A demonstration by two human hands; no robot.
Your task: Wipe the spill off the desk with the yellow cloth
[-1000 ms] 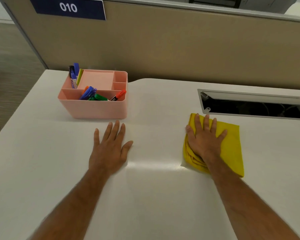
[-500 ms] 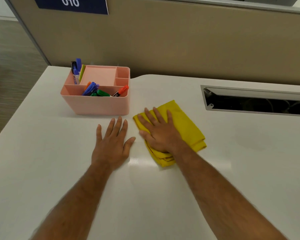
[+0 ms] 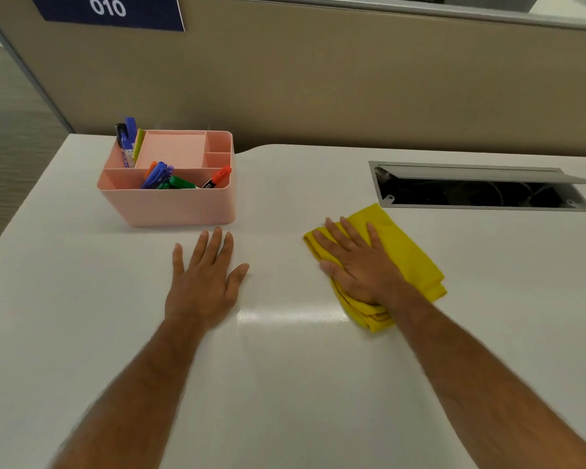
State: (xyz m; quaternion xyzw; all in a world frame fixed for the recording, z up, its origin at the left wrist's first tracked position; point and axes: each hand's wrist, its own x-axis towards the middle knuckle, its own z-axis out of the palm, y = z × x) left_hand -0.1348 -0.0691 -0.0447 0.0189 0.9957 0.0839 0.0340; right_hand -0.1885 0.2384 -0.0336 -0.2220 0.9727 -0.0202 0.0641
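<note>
Two hands flat on the white surface point(image 3: 285, 384). Right hand point(image 3: 359, 265) pressed palm-down on the yellow cloth point(image 3: 406, 255), fingers spread, not clamped. Cloth was folded in layers, bunched at its near edge, lying just in front of the cable hatch point(image 3: 481, 187). Left hand point(image 3: 203, 279) open, empty, near the pink organizer point(image 3: 170, 204).

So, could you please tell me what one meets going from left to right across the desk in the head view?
Pink organizer with markers → left hand flat on the desk → right hand pressing the yellow cloth → open cable hatch.
</note>
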